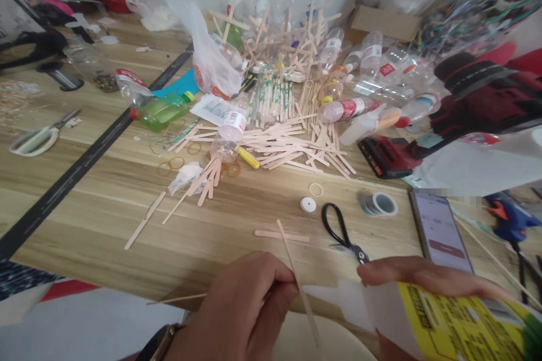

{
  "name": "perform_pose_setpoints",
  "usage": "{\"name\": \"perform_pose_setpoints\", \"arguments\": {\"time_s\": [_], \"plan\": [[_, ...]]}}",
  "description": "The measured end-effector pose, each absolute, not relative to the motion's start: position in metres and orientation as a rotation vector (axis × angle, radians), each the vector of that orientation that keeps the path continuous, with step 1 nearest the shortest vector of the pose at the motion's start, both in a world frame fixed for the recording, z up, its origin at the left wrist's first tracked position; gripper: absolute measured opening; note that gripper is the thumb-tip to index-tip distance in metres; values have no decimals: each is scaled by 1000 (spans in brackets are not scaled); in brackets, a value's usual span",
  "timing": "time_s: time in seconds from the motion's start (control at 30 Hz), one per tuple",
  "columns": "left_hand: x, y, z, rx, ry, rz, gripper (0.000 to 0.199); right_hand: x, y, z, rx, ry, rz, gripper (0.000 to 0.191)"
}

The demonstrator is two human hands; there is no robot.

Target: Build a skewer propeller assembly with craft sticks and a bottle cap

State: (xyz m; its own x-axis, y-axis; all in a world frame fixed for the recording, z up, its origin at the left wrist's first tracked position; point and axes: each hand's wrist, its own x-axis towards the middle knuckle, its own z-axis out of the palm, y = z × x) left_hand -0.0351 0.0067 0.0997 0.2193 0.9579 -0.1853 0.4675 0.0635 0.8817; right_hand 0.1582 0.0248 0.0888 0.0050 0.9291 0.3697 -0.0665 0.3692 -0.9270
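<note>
My left hand (248, 299) is pinched around a wooden craft stick (311, 321), which is turned edge-on and slants over the table's front edge. At the lower right, my right hand (432, 273) wraps around a glue bottle (453, 321) with a yellow label. The bottle lies on its side in the hand, its pale nozzle (328, 298) pointing left, close to the stick; whether they touch I cannot tell. Just beyond my left hand, another craft stick (265, 233) lies flat on the table. Black-handled scissors (345, 237) rest beyond the bottle, partly hidden by my right hand.
Loose craft sticks (283, 146) lie heaped mid-table, with plastic bottles (235, 124) around them. To the right are a wire spool (381, 203), a phone (442, 231), a cordless drill (449, 118) and a blue glue gun (510, 217). White-handled scissors (36, 141) lie left.
</note>
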Motion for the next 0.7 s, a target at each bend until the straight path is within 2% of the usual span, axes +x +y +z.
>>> {"name": "perform_pose_setpoints", "arguments": {"time_s": [0.43, 0.57, 0.7], "plan": [[-35, 6, 100, 1581, 1392, 678, 20, 160, 25, 89, -907, -1323, 918, 19], [-35, 5, 101, 1600, 1383, 701, 18, 162, 23, 88, -924, -1336, 904, 26], [-34, 5, 98, 1603, 1400, 690, 19, 161, 19, 87, -971, -1336, 848, 23]]}}
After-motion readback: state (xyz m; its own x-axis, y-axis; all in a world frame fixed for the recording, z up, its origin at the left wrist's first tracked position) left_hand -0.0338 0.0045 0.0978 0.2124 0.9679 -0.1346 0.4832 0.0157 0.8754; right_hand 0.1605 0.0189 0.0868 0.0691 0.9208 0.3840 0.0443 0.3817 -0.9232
